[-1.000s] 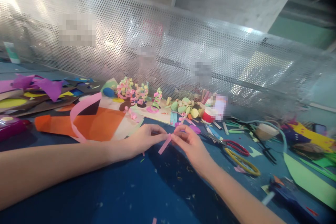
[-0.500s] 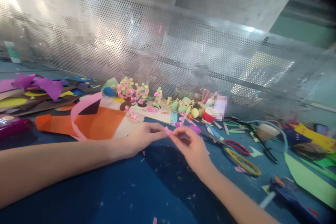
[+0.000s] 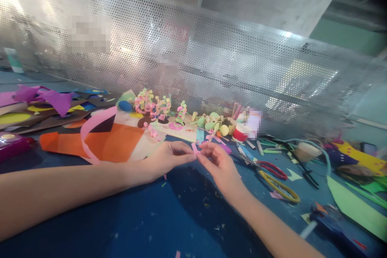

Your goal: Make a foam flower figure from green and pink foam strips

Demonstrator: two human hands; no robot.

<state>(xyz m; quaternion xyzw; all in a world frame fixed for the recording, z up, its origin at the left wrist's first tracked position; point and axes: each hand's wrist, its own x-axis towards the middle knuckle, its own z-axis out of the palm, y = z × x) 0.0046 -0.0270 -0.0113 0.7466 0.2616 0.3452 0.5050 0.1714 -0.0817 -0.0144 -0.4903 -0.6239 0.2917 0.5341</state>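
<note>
My left hand (image 3: 169,157) and my right hand (image 3: 218,164) meet over the blue table (image 3: 169,217), fingertips pinched together on a small pink paper strip (image 3: 195,148). Only a short bit of the strip shows between the fingers; it looks folded or rolled up. Both forearms rest low over the table. Behind the hands lie curled paper figures (image 3: 154,107) in pink, yellow and green on a pale sheet.
Orange paper (image 3: 117,145) with a long pink band (image 3: 90,129) lies at the left, purple scraps (image 3: 45,98) beyond. Scissors with red and yellow handles (image 3: 276,179) lie right of my right hand. A glue gun (image 3: 329,219) and green paper (image 3: 353,205) sit at the right. A perforated metal screen (image 3: 193,56) closes the back.
The pink strip hung long and straight from my fingers a second ago; now only a short stub shows between both pinches. My hands stayed nearly in place.
</note>
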